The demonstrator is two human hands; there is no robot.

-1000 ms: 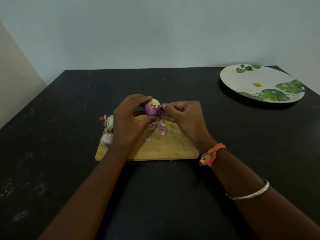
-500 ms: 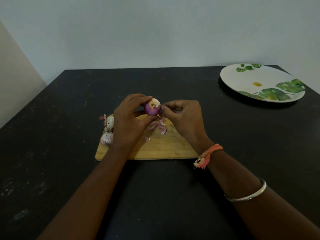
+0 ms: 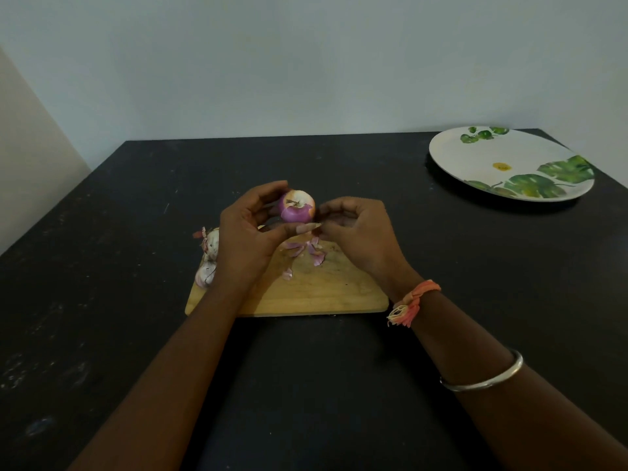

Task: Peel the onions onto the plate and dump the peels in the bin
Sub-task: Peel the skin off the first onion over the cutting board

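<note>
My left hand [image 3: 244, 232] grips a small purple onion [image 3: 297, 207], partly peeled with a pale top, above the wooden cutting board [image 3: 316, 290]. My right hand [image 3: 356, 232] is right beside the onion, its curled fingertips pinching at the skin on the onion's right side. Loose purple peels [image 3: 306, 251] lie on the board under the hands. Two unpeeled pale onions [image 3: 209, 256] sit at the board's left end, partly hidden by my left hand. A white plate with green leaf prints [image 3: 503, 164] lies at the far right. No bin is in view.
The dark table [image 3: 119, 232] ends at a pale wall behind. The plate lies close to the table's far right corner. A table edge runs along the left side.
The onion has been turned slightly in my left hand. My right hand has shifted a little along the onion's right side while picking at the skin.
</note>
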